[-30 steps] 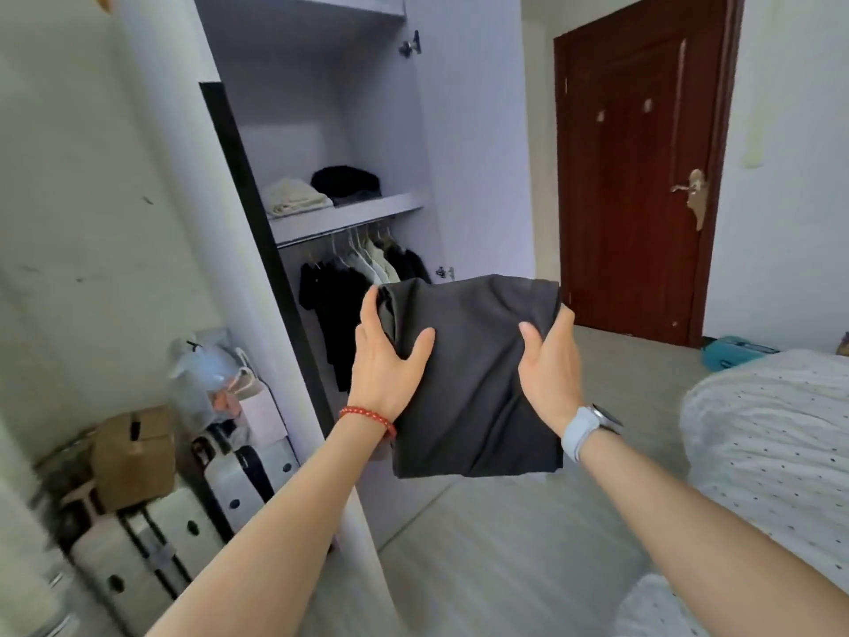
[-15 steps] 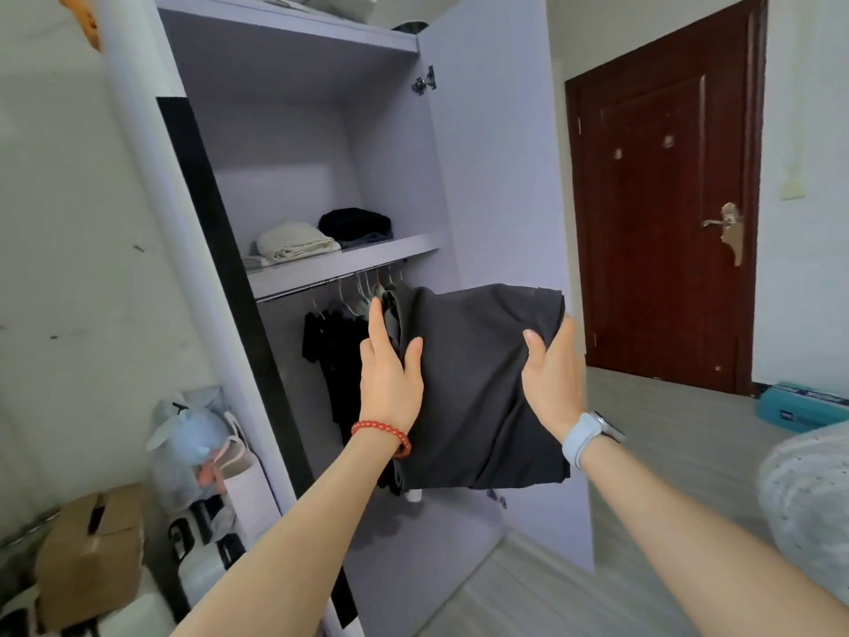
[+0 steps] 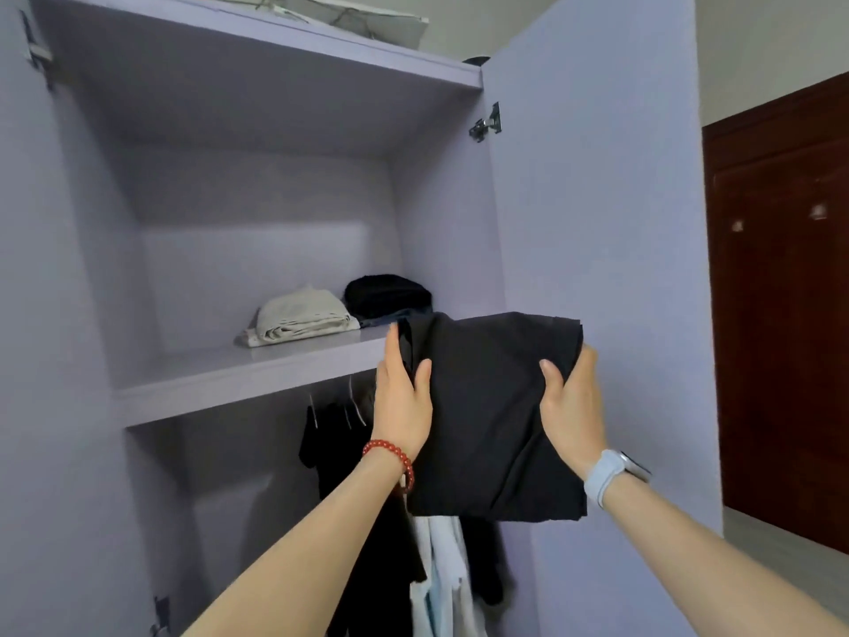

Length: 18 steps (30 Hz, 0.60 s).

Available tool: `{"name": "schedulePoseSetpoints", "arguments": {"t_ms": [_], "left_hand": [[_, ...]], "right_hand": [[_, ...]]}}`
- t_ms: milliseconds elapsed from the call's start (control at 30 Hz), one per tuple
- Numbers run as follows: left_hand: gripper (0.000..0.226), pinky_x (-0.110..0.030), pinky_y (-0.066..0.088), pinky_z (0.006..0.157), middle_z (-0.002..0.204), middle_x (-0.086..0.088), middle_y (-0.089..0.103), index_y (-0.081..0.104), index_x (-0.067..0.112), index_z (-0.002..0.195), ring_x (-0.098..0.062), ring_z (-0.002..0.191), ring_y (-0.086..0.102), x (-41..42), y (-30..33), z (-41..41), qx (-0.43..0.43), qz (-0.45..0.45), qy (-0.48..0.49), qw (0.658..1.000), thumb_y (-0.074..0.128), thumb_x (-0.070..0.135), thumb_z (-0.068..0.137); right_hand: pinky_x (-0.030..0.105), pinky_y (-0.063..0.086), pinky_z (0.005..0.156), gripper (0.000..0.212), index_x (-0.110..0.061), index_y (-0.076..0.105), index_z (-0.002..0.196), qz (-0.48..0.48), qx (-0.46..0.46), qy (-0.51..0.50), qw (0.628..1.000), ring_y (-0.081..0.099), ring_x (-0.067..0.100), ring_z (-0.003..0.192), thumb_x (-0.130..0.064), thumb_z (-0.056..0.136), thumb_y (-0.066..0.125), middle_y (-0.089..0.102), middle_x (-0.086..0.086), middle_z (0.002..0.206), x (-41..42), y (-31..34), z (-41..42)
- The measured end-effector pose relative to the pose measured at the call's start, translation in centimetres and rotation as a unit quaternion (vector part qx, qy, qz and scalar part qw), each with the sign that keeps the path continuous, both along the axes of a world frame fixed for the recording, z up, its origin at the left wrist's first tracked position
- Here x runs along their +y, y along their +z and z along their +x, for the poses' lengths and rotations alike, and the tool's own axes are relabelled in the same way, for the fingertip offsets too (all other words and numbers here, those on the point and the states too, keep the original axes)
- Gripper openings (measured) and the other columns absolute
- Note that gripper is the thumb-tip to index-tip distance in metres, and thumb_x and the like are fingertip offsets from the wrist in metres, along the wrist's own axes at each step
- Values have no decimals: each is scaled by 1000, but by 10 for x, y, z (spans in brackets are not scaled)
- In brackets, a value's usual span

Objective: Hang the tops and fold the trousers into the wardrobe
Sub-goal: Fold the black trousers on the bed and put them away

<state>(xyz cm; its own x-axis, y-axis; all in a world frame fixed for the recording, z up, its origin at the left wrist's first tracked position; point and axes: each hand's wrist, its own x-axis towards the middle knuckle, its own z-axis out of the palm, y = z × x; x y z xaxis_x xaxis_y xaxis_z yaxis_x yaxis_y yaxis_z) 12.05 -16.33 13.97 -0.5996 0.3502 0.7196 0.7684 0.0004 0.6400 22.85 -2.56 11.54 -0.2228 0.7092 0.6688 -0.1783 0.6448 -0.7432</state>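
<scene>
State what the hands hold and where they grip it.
Folded dark trousers, held by both side edges: left hand on the left edge, right hand on the right.

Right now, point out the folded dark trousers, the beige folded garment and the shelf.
folded dark trousers (image 3: 491,416): head view, middle of the cloth.
beige folded garment (image 3: 303,317): head view, its top fold.
shelf (image 3: 239,383): head view, bare front edge.

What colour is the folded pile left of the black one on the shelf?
Cream folded pile, clearest in the head view.
</scene>
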Motion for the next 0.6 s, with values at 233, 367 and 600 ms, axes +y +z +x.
{"name": "schedulePoseSetpoints", "arguments": {"t_ms": [233, 367, 600], "left_hand": [[57, -15, 20, 100, 149, -3, 28, 12, 23, 149, -16, 136, 29, 67, 58, -123, 82, 48, 33, 995, 39, 24, 99], [56, -25, 27, 102, 147, -5, 32, 12, 22, 149, -21, 133, 35, 102, 110, -198, 115, 92, 53, 988, 38, 24, 100], [53, -39, 32, 107, 148, -9, 33, 13, 18, 148, -28, 133, 37, 168, 186, -336, 114, 121, 109, 980, 35, 25, 100]], "right_hand": [[35, 43, 88, 33, -10, 35, 128, 47, 65, 33, 996, 54, 26, 106, -21, 97, 43, 52, -1, 114, 70, 52, -123], [32, 42, 85, 32, -9, 36, 127, 110, 97, 31, 989, 54, 27, 105, -20, 98, 43, 53, 1, 113, 110, 108, -202], [29, 40, 79, 32, -7, 39, 125, 166, 81, 51, 982, 55, 27, 104, -24, 98, 43, 54, 5, 112, 180, 202, -347]]}}
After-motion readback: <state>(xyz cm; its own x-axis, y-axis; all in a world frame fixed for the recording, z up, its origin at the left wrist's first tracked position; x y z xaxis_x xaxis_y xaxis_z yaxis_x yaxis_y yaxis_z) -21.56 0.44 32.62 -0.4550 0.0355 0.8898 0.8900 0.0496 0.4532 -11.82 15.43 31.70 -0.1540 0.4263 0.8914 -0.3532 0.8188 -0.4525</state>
